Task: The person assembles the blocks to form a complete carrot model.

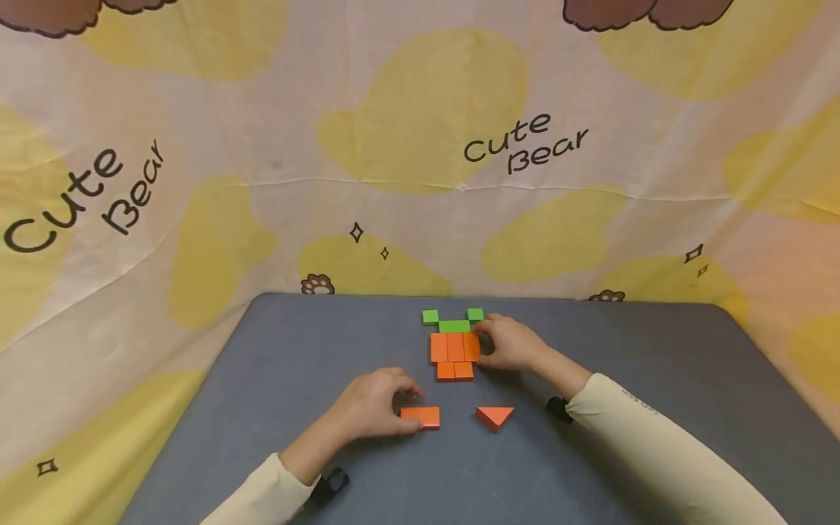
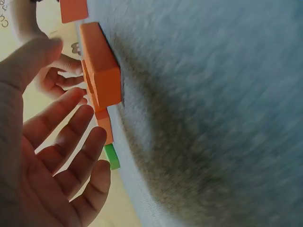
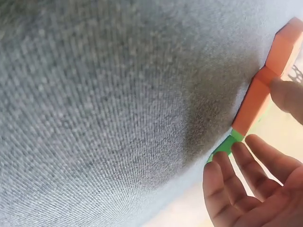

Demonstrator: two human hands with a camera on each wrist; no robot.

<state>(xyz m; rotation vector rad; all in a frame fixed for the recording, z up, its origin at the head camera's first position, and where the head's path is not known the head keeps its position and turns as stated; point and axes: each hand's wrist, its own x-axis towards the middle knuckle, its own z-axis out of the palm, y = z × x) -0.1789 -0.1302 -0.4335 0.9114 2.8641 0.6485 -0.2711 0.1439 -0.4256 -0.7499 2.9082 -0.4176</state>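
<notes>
In the head view, my left hand (image 1: 376, 405) hovers around a lone orange block (image 1: 429, 415), its thumb near the front side and its fingers spread apart behind. The left wrist view shows a gap between those fingers and that block (image 2: 107, 85). My right hand (image 1: 515, 344) pinches the rightmost upright orange block (image 1: 471, 347) of a row of three, thumb at its near end and index finger at its far end. In the right wrist view, the other fingers extend past this block (image 3: 251, 104) beside a green block (image 3: 223, 146).
Two small orange blocks (image 1: 455, 371) lie in front of the row. Behind it are a green bar (image 1: 454, 327) and two green cubes (image 1: 429, 317). An orange triangular block (image 1: 495, 417) lies on the grey table (image 1: 295, 343), right of the lone block. A printed cloth hangs behind.
</notes>
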